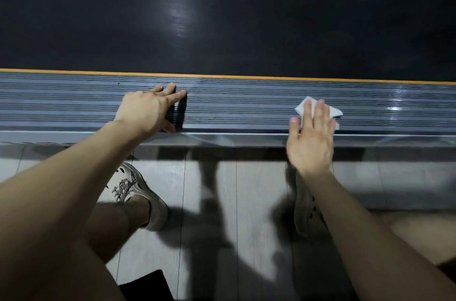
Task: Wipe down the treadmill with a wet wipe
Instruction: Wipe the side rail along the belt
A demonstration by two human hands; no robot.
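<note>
Treadmill [246, 113] parts fill the upper half of the frame and run off both sides: a ribbed grey side rail across the middle, an orange stripe [222, 75] along its far edge, and the black belt [246, 17] above, dark but for one dull glare spot.

Most of the wet wipe [336, 112] is covered. Only a white corner shows left of the fingers [320, 113] and a crumpled edge to their right, so its full shape cannot be made out. It lies flat on the rail, right of centre, under the right hand [312, 142], whose fingers are straight and pressed onto it, thumb splayed to the left off the wipe.

The left hand [145, 110], left of centre, rests on the bare rail with loosely extended fingers, gripping nothing, its thumb at the near edge.

Below, on the grey plank floor [246, 189], a pale shoe [133, 189] shows beside the left forearm. A darker shoe [306, 207] is partly hidden behind the right forearm. A black object [145, 286] is cut off by the bottom edge and cannot be identified.
</note>
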